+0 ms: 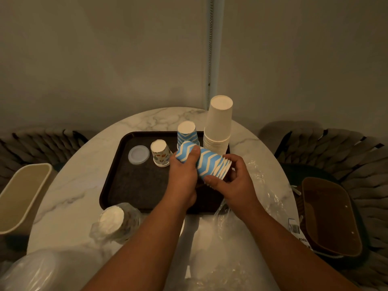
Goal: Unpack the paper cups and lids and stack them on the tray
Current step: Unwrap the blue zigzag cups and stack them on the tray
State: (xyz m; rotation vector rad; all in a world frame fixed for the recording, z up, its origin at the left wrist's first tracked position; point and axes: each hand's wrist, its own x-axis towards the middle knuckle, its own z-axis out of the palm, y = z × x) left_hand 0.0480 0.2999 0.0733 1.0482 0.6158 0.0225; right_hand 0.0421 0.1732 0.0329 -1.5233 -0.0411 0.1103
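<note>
Both hands grasp one tilted blue zigzag sleeve (206,162) above the tray (117,156): left hand (184,173) at its base, right hand (233,181) at its rims. Swinging it upright could knock the tall white stack (218,124) just beyond, or spill loose cups onto the worktop (69,185).

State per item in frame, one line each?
Held zigzag cup stack: on its side above tray, gripped by left hand and right hand.
Zigzag stack on tray: upside down.
White cup stack: upside down, tall.
Patterned cups: upside down.
Lid: flat on tray.
Wrapped cups: unopened, off tray.
</note>
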